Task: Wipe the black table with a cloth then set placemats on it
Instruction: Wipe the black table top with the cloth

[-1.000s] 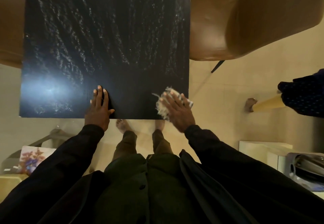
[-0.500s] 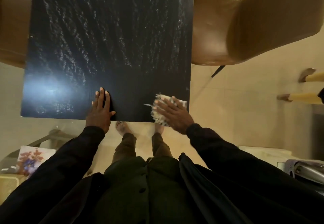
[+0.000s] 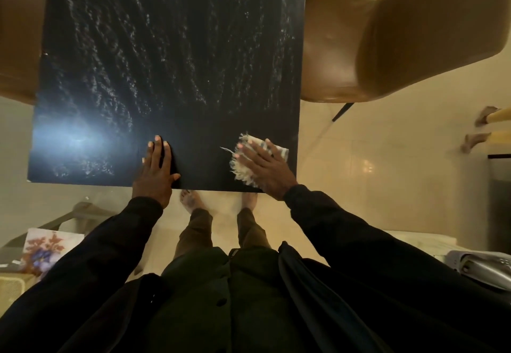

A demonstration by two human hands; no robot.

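One black bench [image 3: 171,48] is in view, with one fringed cloth [image 3: 244,172] on it. Two hands are on the bench: the left hand [image 3: 154,175] and the right hand [image 3: 265,167]. Two brown chairs flank it, a right chair [image 3: 401,43] and a left chair [image 3: 16,34]. Four bare feet show: the person's own feet [image 3: 190,200] by the near edge, two other feet [image 3: 475,141] far right. One floral print [image 3: 47,250] and one silver appliance [image 3: 481,269] sit lowest.

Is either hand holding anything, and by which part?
Nothing is gripped. The right hand presses straight fingers flat on the fringed cloth by the near right corner of the black table; the left hand rests flat on its surface.
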